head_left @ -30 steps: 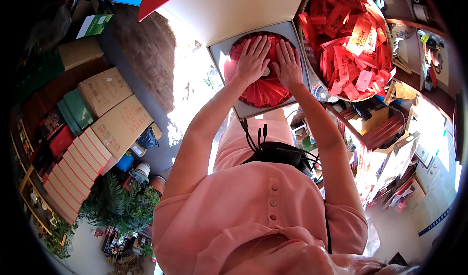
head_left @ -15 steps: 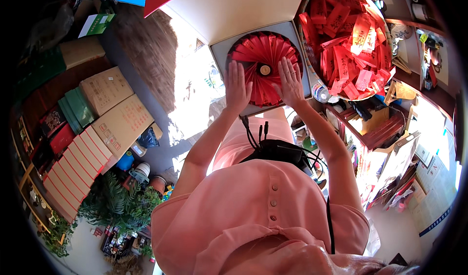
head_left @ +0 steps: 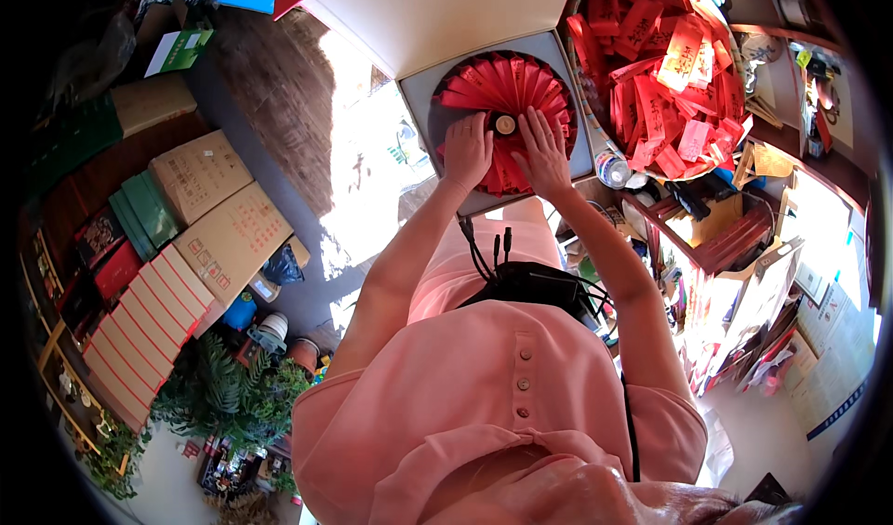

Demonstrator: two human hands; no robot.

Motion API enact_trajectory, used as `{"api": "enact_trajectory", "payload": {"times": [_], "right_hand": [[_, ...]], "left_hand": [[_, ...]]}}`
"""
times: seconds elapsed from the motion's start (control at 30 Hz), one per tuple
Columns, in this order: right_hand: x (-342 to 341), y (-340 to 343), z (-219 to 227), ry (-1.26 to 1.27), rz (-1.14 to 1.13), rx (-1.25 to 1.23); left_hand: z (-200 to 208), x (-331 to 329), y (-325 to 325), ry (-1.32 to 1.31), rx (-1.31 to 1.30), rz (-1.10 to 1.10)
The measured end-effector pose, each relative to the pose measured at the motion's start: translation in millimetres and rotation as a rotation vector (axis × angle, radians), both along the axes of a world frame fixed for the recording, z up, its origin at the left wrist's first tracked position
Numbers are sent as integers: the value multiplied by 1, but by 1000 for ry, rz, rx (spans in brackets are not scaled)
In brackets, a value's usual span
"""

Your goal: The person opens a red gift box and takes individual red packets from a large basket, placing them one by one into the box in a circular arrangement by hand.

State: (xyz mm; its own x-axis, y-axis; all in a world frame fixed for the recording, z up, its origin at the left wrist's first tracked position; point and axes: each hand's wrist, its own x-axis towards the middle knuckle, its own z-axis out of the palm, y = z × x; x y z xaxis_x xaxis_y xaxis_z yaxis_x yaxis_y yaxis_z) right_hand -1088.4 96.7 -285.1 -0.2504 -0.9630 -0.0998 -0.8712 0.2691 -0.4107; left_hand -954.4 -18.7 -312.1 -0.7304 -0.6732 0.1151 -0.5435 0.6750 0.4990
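Small red paper packets (head_left: 500,76) stand fanned out in a ring inside the round opening of a pale open box (head_left: 420,97). A gold-coloured round piece (head_left: 505,125) with a dark rim sits at the ring's centre. My left hand (head_left: 468,151) rests on the left side of the ring, its fingers close together and bent downward beside the centre piece; their tips are hidden. On the right, my right hand (head_left: 544,156) lies over the packets with fingers stretched out. Neither hand visibly lifts anything.
A round basket (head_left: 579,88) heaped with loose red packets stands right of the box. The box's raised lid (head_left: 437,13) leans away at the far side. Left are cardboard cartons (head_left: 233,241) and potted plants (head_left: 223,385). A clear bottle (head_left: 612,169) sits below the basket.
Both hands have moved inward, closer to the centre piece. My left hand's fingers, straight before, are now bent. The box and ring have shifted slightly up in view.
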Motion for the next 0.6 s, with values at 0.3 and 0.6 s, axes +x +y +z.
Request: {"api": "enact_trajectory", "payload": {"times": [0.3, 0.6], "right_hand": [[5, -2, -5, 34, -26, 30], [7, -8, 3, -62, -68, 43]], "left_hand": [[2, -5, -6, -7, -8, -167], [3, -22, 9, -116, 68, -56]]}}
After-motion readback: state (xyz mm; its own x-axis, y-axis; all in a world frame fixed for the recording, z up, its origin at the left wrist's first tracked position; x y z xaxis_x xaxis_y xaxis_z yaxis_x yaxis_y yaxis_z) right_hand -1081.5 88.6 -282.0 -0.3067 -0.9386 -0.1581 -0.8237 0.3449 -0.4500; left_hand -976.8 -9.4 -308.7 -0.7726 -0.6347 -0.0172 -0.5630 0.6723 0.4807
